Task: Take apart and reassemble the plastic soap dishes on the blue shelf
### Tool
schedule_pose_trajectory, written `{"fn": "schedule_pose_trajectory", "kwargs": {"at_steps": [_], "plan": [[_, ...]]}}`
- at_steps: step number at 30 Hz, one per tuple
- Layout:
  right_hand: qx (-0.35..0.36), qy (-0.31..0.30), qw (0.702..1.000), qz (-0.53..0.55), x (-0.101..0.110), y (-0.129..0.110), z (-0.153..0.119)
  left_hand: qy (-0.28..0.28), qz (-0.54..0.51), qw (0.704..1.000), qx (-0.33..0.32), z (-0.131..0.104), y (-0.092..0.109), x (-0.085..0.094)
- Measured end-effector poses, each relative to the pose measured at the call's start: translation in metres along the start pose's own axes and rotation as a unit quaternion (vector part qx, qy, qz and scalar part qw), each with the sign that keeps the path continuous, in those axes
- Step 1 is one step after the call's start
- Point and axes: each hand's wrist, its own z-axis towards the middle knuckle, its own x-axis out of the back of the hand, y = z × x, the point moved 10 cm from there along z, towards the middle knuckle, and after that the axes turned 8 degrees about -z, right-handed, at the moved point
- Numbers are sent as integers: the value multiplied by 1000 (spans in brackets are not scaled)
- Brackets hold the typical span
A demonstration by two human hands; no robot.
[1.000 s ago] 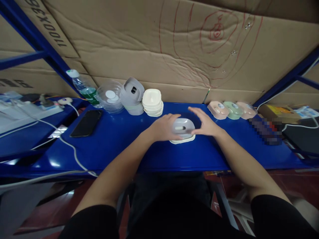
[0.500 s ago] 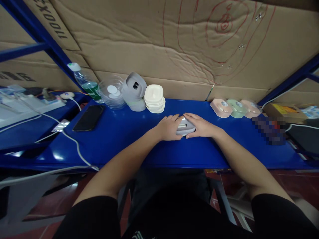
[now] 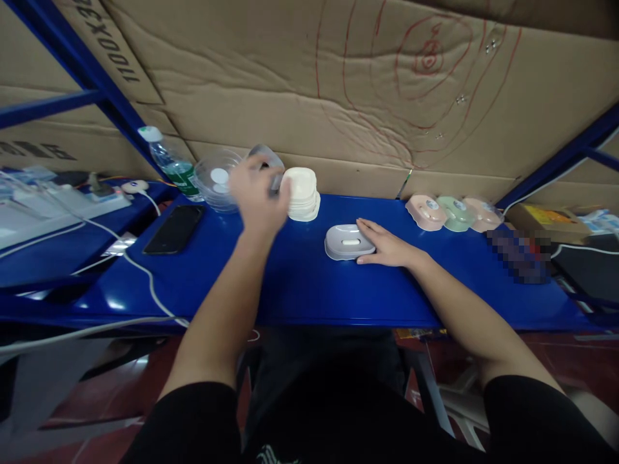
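On the blue table lies a grey, rounded plastic dish (image 3: 349, 243) with a pale slot in its middle. My right hand (image 3: 388, 247) straddles its right end, fingers at the back corner and thumb at the front. My left hand (image 3: 258, 193), blurred by motion, is raised in front of a stack of grey plastic pieces (image 3: 267, 158) and hides most of it. Its fingers look spread, with nothing visible in them. Just right of that hand stands a stack of cream plastic pieces (image 3: 304, 193).
Behind my left hand are clear round plastic containers (image 3: 215, 177) and a water bottle (image 3: 176, 167). A black phone (image 3: 174, 229) lies at left, near a white cable (image 3: 145, 274). Pink (image 3: 425, 212) and green (image 3: 457, 214) dishes sit back right, before a cardboard wall (image 3: 271, 116).
My left hand has left the grey dish and moved up and left to the grey stack. The dish now shows fully, slightly further left; my right hand remains at its right end.
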Motion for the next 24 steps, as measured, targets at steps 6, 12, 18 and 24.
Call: {"fn": "schedule_pose_trajectory", "kwargs": {"at_steps": [6, 12, 18, 24], "plan": [[-5, 2, 1000, 9, 1, 3, -1, 215, 42, 943, 250, -3, -127, 72], [3, 5, 1000, 4, 1, 3, -1, 199, -35, 922, 330, -20, -190, 57], [-4, -6, 1000, 6, 3, 2, -2, 208, -61, 920, 328, -22, -202, 50], [-6, -7, 1000, 9, 2, 3, -3, 238, 1, 916, 323, -23, -201, 57]]}}
